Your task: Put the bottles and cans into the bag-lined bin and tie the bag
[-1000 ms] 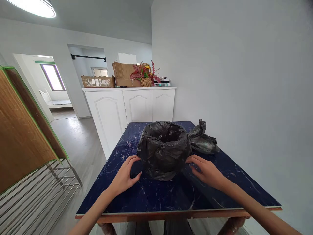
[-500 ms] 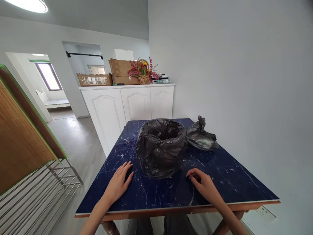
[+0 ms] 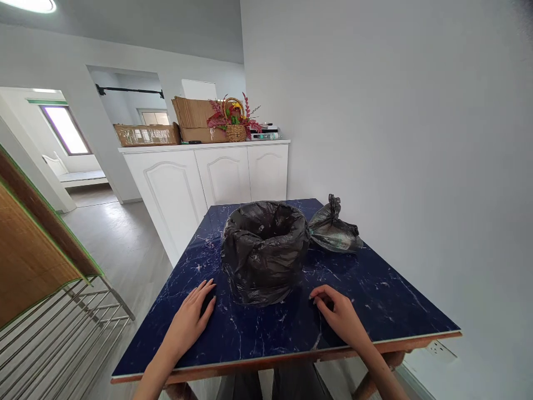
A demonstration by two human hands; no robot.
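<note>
head view: a small bin lined with a black bag (image 3: 264, 250) stands about mid-way on the dark blue marbled table (image 3: 395, 311), upright. the bag's mouth is open and its rim is folded out and down over the bin's wall. the left hand (image 3: 189, 322) lies palm down on the tabletop, just left of the bin's base. its fingers are stretched out flat and loosely side by side, close to the plastic but not touching it. the right hand (image 3: 339, 316) rests on the table to the right of the base, also apart from it. its fingers are half curled with the tips down on the surface, and nothing shows between them. neither hand holds anything.

a second black bag, knotted shut (image 3: 333, 233), lies behind and to the right of the bin, just beside its rim.

step in hand, as i judge it: the liner looks seated, and both hands sit off the bin, one on each side. any further handling would call for both hands at the rim or walls, since the thin plastic is loose and would slip on the bin.

further back: a white cabinet (image 3: 208, 178) with cardboard boxes (image 3: 194, 116) and a flower basket (image 3: 235, 125) on top. a metal rack (image 3: 62, 339) is at the lower left.
</note>
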